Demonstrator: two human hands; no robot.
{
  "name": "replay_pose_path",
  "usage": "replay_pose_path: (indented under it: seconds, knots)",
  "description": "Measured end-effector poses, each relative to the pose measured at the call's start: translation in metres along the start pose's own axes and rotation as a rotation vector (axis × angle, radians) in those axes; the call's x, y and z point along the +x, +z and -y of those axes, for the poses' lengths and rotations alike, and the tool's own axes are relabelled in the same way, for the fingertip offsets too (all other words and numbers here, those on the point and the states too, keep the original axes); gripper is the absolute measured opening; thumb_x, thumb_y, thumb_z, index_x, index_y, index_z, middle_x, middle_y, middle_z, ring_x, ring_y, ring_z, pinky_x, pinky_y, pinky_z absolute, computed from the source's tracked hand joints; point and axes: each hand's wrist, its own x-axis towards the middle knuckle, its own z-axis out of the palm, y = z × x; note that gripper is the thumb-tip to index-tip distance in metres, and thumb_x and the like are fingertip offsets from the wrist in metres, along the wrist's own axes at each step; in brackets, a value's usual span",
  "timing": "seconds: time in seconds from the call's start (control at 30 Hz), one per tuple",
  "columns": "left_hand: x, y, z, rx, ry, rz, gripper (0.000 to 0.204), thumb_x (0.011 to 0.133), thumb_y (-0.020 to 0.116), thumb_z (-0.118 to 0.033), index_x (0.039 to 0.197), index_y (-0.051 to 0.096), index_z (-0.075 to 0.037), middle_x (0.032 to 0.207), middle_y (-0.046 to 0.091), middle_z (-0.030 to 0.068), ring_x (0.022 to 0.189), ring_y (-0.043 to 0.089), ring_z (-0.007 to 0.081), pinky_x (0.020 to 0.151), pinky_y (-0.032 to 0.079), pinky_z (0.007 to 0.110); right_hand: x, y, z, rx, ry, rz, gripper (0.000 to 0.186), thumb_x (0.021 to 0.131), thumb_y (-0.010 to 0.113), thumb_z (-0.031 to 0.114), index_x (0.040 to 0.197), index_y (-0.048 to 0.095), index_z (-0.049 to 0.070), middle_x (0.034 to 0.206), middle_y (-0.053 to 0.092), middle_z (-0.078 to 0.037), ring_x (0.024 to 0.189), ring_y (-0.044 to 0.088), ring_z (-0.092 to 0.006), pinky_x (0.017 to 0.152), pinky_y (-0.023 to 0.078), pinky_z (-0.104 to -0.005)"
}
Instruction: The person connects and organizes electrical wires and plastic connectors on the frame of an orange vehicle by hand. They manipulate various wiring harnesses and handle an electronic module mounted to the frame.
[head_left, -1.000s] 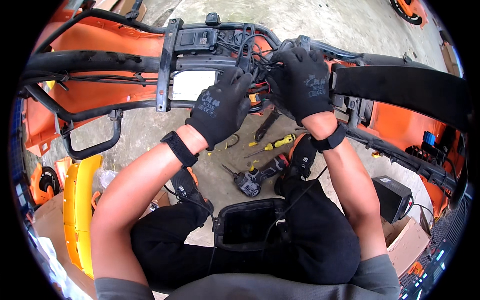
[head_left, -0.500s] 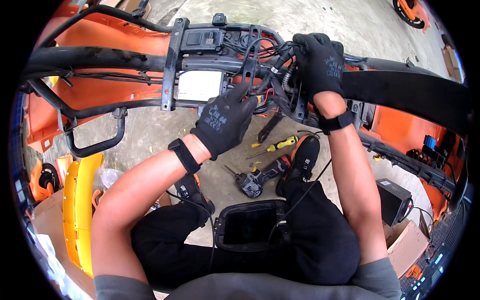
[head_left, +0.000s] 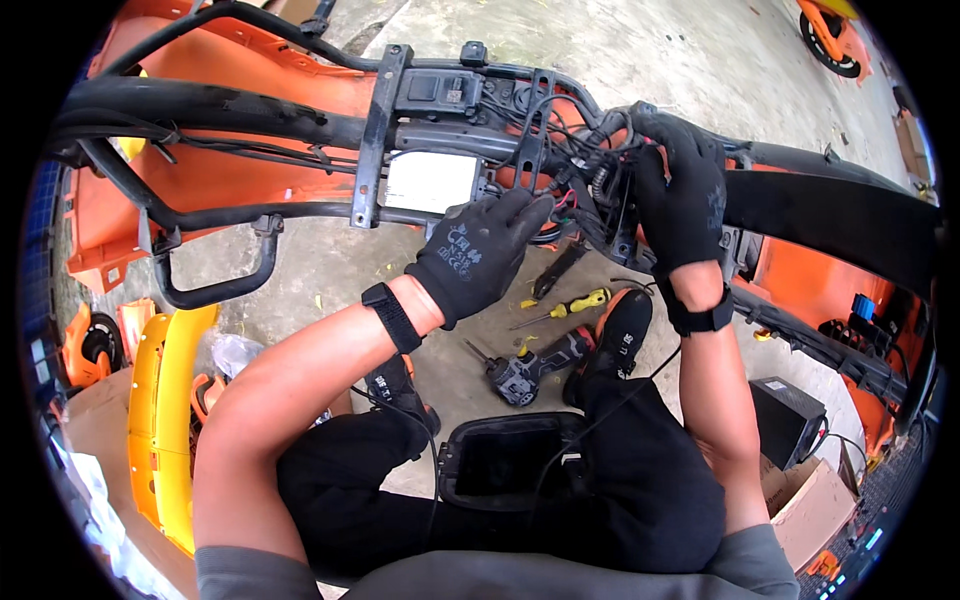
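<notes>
A dark vehicle frame (head_left: 290, 218) with orange body panels lies across in front of me. Both my hands wear black gloves and reach into the wiring harness (head_left: 598, 160) at its middle. My left hand (head_left: 475, 255) is closed, its fingertips pinching thin wires (head_left: 568, 198), red among them, beside a box with a white label (head_left: 432, 182). My right hand (head_left: 688, 190) curls its fingers and thumb around wires at the harness's upper right. What exactly lies inside its grip is partly hidden. A black module (head_left: 438, 92) sits on the frame behind the labelled box.
On the concrete floor below the frame lie a cordless drill (head_left: 535, 368), a yellow-handled screwdriver (head_left: 572, 307) and a black tray-like part (head_left: 510, 462) between my legs. At left stands a yellow panel (head_left: 175, 430). A black box (head_left: 788, 405) and a cardboard carton (head_left: 815, 510) are at right.
The view has shifted, so the frame appears further right and lower. My right hand has turned and come lower along the harness. The left stays at the wires, its fingers now closer together.
</notes>
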Motion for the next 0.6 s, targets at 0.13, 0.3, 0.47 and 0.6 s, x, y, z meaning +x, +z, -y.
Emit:
replay_pose_path:
  seconds: [0.13,0.3,0.47,0.6]
  knots:
    - [0.004,-0.014,-0.001,0.029,0.022,-0.048,0.054,0.084,0.064,-0.004,0.137,0.053,-0.006,0.12,0.06,0.019,0.108,0.062,0.0385,0.091,0.052,0.047,-0.008,0.003,0.027,0.187,-0.099,0.094,0.023,0.086,0.065,-0.003,0.106,0.07,0.005,0.102,0.071,-0.013,0.098,0.066,-0.033,0.084,0.052,-0.0395]
    - [0.028,-0.053,0.041,0.034,-0.063,-0.303,0.031,0.089,0.061,-0.005,0.12,0.061,-0.005,0.115,0.065,0.0208,0.099,0.066,0.0415,0.083,0.054,0.049,-0.032,0.028,0.027,0.328,-0.128,0.241,0.02,0.085,0.064,0.003,0.105,0.066,0.005,0.094,0.066,-0.014,0.09,0.063,-0.0348,0.079,0.05,-0.0451]
    - [0.019,-0.066,0.084,0.236,-0.387,0.106,0.017,0.085,0.058,-0.007,0.1,0.065,-0.004,0.104,0.065,0.0206,0.1,0.065,0.0391,0.086,0.053,0.049,-0.043,0.042,0.027,0.329,-0.119,0.289,0.019,0.086,0.064,0.005,0.105,0.066,0.005,0.092,0.064,-0.015,0.09,0.063,-0.0359,0.079,0.05,-0.0459]
    - [0.023,-0.065,0.09,0.189,-0.395,0.069,0.011,0.087,0.057,-0.007,0.095,0.064,-0.005,0.101,0.065,0.0209,0.102,0.063,0.0396,0.084,0.051,0.049,-0.046,0.046,0.02,0.37,-0.088,0.291,0.019,0.086,0.065,0.005,0.105,0.066,0.006,0.092,0.065,-0.014,0.089,0.063,-0.0356,0.078,0.05,-0.0459]
